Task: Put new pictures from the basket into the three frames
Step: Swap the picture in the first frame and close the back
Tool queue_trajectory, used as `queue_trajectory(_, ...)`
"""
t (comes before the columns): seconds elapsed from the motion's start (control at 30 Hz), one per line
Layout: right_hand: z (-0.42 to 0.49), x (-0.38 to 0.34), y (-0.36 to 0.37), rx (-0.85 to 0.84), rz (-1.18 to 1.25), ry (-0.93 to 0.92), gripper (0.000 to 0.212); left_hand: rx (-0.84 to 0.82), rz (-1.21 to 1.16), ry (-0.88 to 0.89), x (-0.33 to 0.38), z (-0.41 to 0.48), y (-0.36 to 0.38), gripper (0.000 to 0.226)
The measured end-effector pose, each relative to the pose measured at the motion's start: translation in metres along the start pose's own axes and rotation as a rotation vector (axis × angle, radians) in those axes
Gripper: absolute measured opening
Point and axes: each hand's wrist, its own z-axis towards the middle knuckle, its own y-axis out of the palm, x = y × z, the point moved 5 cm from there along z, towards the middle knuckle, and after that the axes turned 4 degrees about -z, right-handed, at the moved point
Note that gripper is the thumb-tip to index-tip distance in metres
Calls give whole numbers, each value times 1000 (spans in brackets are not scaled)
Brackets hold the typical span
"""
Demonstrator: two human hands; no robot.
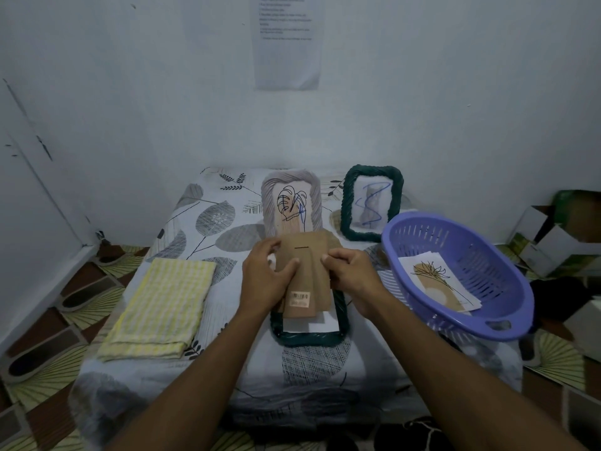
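Leaf-print cloth [325, 369], left hand [265, 281], right hand [353, 278] gripping board [309, 255], half-hiding green frame [309, 339]

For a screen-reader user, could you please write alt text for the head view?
The left hand and right hand hold a brown backing board above a green frame lying flat. A purple basket holding pictures sits beside it.

3 frames [361, 236]; 1 basket [494, 265]; 1 yellow cloth [159, 307]; 1 backing bd [309, 255]; 2 hands [263, 281]; 1 wall sheet [286, 43]
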Motion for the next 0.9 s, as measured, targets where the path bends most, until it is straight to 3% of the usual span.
queue_trajectory(0.07, 0, -3, -5, 15, 1, 12, 13, -24, -58, -88, -5, 2, 0, 41)
queue_trajectory(0.2, 2, -4, -15, 81, -40, 7, 12, -78, -22, -97, -4, 6, 0, 38)
queue_trajectory(0.37, -2, 8, -20, 113, -310, -9, 19, -151, 115, -131, -13, -2, 4, 46)
queue_trajectory(0.47, -4, 14, -22, 122, -509, -46, 19, -179, 209, -108, -14, -8, 8, 47)
queue_trajectory(0.9, 6, 25, -16, 131, -750, -76, 31, -207, 369, -73, -27, -10, 16, 49)
